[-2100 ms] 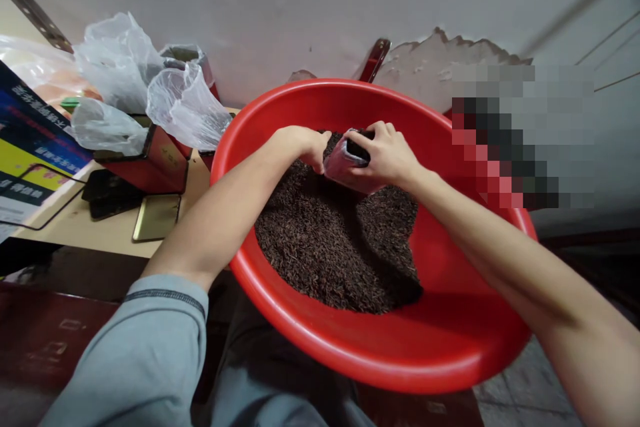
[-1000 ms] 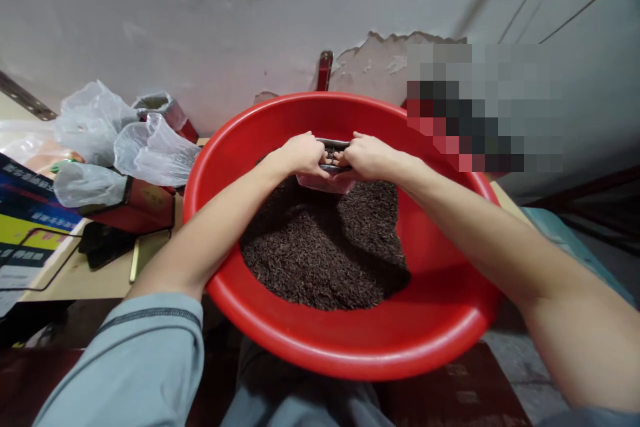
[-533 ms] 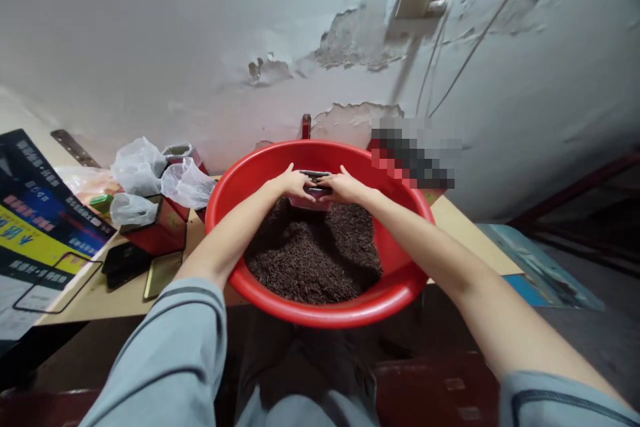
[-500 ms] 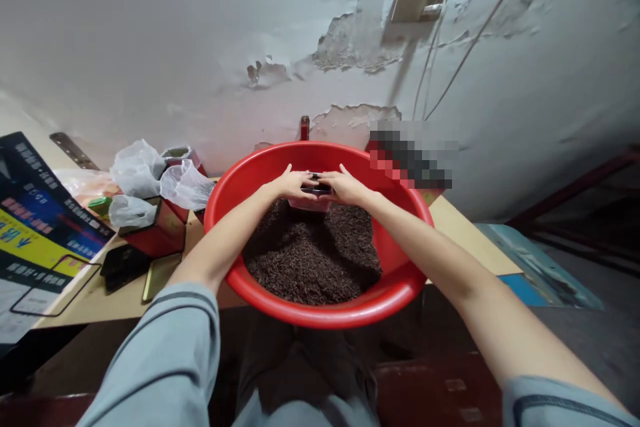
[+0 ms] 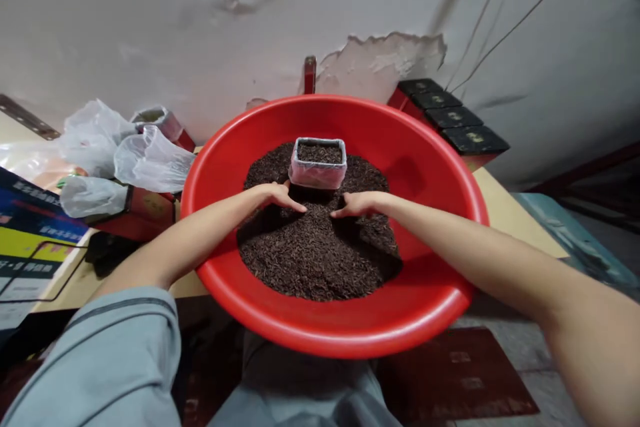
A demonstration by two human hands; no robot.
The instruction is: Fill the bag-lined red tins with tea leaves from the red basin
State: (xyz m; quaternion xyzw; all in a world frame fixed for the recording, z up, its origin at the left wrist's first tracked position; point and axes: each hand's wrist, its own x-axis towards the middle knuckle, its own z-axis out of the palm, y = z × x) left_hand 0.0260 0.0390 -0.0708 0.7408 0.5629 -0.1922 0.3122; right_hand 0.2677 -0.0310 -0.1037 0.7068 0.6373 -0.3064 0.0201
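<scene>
A wide red basin (image 5: 340, 337) holds a heap of dark brown granules (image 5: 315, 260). On the heap, toward the back, stands a small box lined with clear plastic (image 5: 318, 175), filled with the same dark granules. My left hand (image 5: 283, 196) is at the heap just in front of the box's left side, fingers partly sunk in the granules, thumb stretched out. Facing it from the right, my right hand (image 5: 357, 204) also touches the heap, its thumb pointing inward and the other fingers partly hidden. Neither hand touches the box's front.
Left of the basin are plastic bags (image 5: 153, 160), a red box with a bag in it (image 5: 150, 210) and printed sheets (image 5: 35, 240). Several black-lidded red boxes (image 5: 455, 117) stand at the back right against the peeling wall (image 5: 150, 27). A wooden table edge (image 5: 520, 213) shows right.
Both hands have left the small box and come down to the granules in front of it, farther apart. The box's filled top now shows. The view has tilted down and nearer the basin.
</scene>
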